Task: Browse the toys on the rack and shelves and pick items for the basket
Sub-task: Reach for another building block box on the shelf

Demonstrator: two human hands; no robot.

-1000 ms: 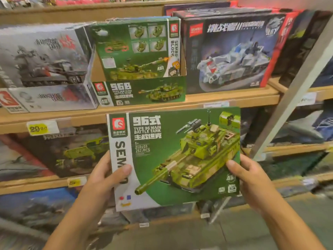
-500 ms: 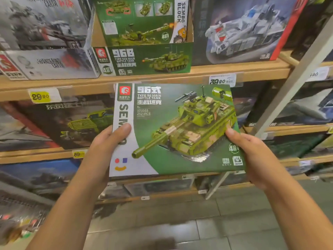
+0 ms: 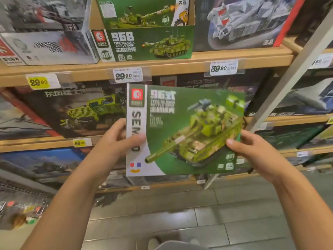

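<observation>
Holding the green tank box (image 3: 183, 130) in front of the shelves (image 3: 144, 66), left hand (image 3: 115, 141) and right hand (image 3: 255, 150) pinch its side edges; picking seems underway, but no basket is visible yet.

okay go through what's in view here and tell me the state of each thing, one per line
green tank box: held up off the shelves, front facing the camera, slightly tilted
left hand: grips the box's left edge
right hand: grips its lower right corner
968 display carton: on the upper shelf, top open
</observation>
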